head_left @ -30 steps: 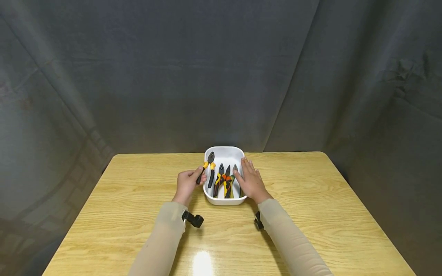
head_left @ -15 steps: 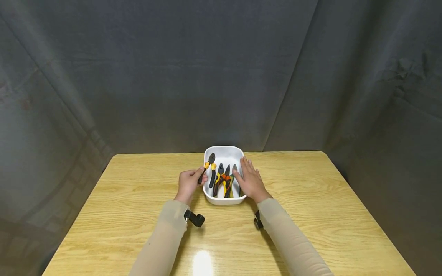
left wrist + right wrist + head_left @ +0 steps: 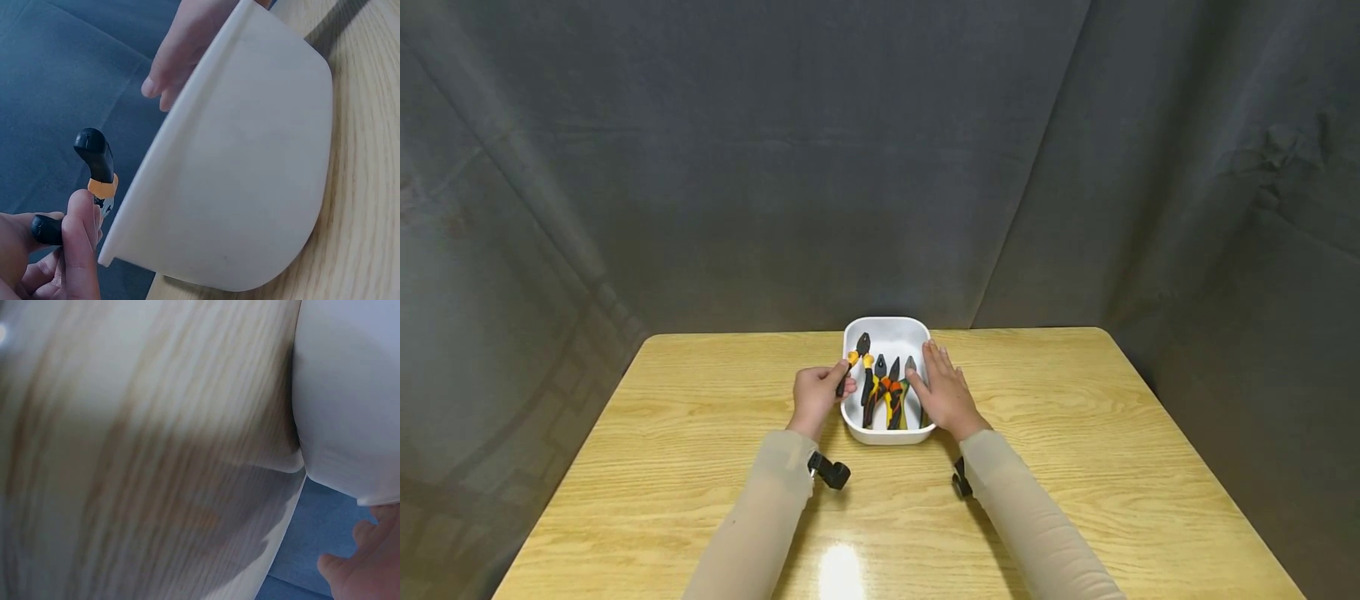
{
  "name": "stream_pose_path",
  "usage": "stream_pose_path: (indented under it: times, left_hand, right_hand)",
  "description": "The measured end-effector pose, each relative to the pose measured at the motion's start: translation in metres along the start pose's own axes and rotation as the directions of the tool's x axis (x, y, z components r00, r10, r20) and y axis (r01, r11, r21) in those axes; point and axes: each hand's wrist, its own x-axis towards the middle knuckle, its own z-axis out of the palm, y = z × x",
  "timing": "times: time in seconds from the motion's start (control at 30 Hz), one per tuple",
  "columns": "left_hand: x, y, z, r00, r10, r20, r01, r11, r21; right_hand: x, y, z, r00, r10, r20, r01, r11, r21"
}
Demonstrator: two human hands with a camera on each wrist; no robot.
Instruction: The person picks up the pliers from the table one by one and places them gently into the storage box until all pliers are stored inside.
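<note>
A white bin [image 3: 887, 437] stands near the table's far edge, with several pliers lying side by side in it. At its left rim my left hand [image 3: 820, 393] pinches one black handle of a pair of pliers [image 3: 868, 379] with yellow collars. The dark head of these pliers points away from me over the inside of the bin, and their handles are spread. My right hand [image 3: 947, 396] lies with straight fingers along the right rim, its thumb reaching over the inside. Next to that thumb are the green-handled pliers [image 3: 906, 396], partly hidden.
Inside the bin, yellow-and-black pliers [image 3: 874, 396] and orange-topped pliers [image 3: 895, 396] lie close together. The wooden table [image 3: 1060, 467] extends around the bin, and a grey curtain [image 3: 820, 183] hangs behind its far edge.
My left hand has moved slightly to the right with the yellow-collared pliers, which are now nearer the other pliers. My right hand has stayed on the rim.
</note>
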Motion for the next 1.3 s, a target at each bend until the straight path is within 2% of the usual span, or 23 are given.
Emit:
stream_pose_path:
  times: [0.27, 0.43, 0.63, 0.7, 0.87, 1.07, 1.3]
  left_hand:
    - [0.003, -0.001, 0.004, 1.0, 0.029, 0.008, -0.029, 0.996, 0.088]
    - [0.005, -0.001, 0.004, 0.999, 0.035, -0.004, -0.035, 0.991, 0.126]
    - [0.004, 0.002, 0.006, 0.999, 0.037, -0.029, -0.029, 0.97, 0.241]
    - [0.003, 0.003, 0.007, 0.998, 0.053, -0.037, -0.04, 0.951, 0.306]
    - [0.001, 0.004, 0.009, 0.992, 0.115, -0.046, -0.08, 0.88, 0.469]
    - [-0.001, 0.006, 0.013, 0.985, 0.167, -0.053, -0.11, 0.824, 0.555]
    - [-0.003, 0.004, 0.017, 0.967, 0.251, -0.042, -0.16, 0.729, 0.666]
  right_hand:
    - [0.001, 0.002, 0.0, 0.999, -0.026, -0.034, 0.027, 0.999, 0.02]
    - [0.003, 0.001, 0.0, 1.0, -0.02, -0.024, 0.02, 1.0, 0.023]
    - [0.004, 0.0, 0.001, 1.0, -0.012, -0.02, 0.013, 1.0, 0.018]
    - [0.003, 0.0, 0.001, 1.0, -0.015, -0.022, 0.015, 1.0, 0.017]
    - [0.002, 0.0, 0.001, 1.0, -0.022, -0.022, 0.023, 1.0, 0.022]
    - [0.001, 0.001, 0.0, 1.0, -0.018, -0.012, 0.018, 1.0, 0.015]
    - [0.001, 0.002, 0.001, 1.0, -0.021, 0.0, 0.021, 1.0, 0.01]
